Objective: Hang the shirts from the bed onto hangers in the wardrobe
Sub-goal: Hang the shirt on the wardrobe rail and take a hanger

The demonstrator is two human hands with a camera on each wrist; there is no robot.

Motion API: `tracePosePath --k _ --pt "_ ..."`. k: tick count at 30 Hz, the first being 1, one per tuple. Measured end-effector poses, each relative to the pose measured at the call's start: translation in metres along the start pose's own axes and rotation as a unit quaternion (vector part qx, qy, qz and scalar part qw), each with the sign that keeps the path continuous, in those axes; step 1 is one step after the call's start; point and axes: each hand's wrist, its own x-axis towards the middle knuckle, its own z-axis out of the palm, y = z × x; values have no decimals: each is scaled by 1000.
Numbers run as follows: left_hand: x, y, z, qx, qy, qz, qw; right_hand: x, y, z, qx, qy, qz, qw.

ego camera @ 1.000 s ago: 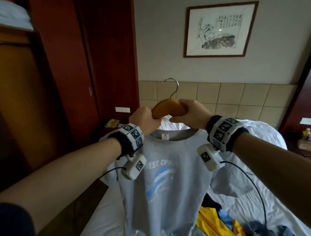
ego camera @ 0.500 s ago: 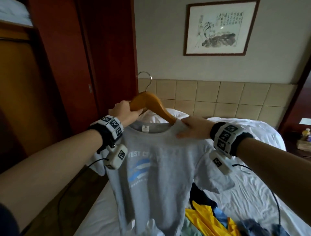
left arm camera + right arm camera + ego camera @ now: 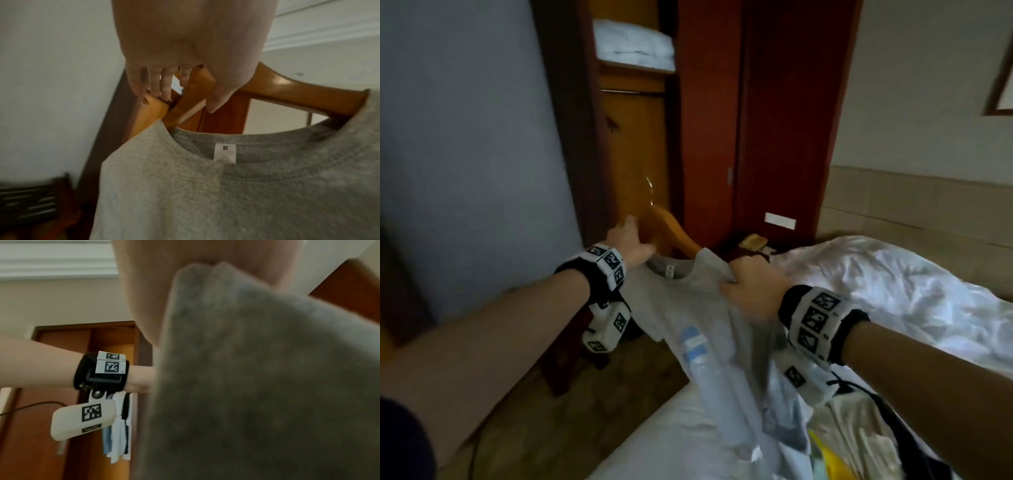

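Between bed (image 3: pixel 893 291) and wardrobe (image 3: pixel 633 144), the grey shirt (image 3: pixel 688 308) now sits on the wooden hanger (image 3: pixel 671 229), swung away from the headboard wall. Left hand (image 3: pixel 630 245) grips the hanger; right hand (image 3: pixel 751 286) bunches the shoulder. Only hooking remains, I judge.

A heather-grey shirt (image 3: pixel 688 308) with a pale blue and white striped print is seen on an amber-orange wooden hanger (image 3: pixel 671 229). Behind the hanger, the wardrobe (image 3: pixel 709 120) is shown in dark red-brown, its inside in orange-brown. Right of the wardrobe, the bed (image 3: pixel 893 284) is covered in white. Black wristbands (image 3: pixel 602 270) are set with black-and-white square codes.
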Motion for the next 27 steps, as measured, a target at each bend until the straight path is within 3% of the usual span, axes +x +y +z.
tracePosePath --k 7,15,22,27 --pt "-31 -173 -126 23 45 -125 991 64 -149 55 95 -24 -66 993" --pt "-92 -365 -283 97 100 -196 971 147 -360 138 131 -33 -129 982" --pt "-142 -489 -391 148 130 -277 940 199 -525 204 152 -66 -197 966" --pt "-167 -563 -439 153 163 -329 918 233 -632 246 142 -87 -242 956"
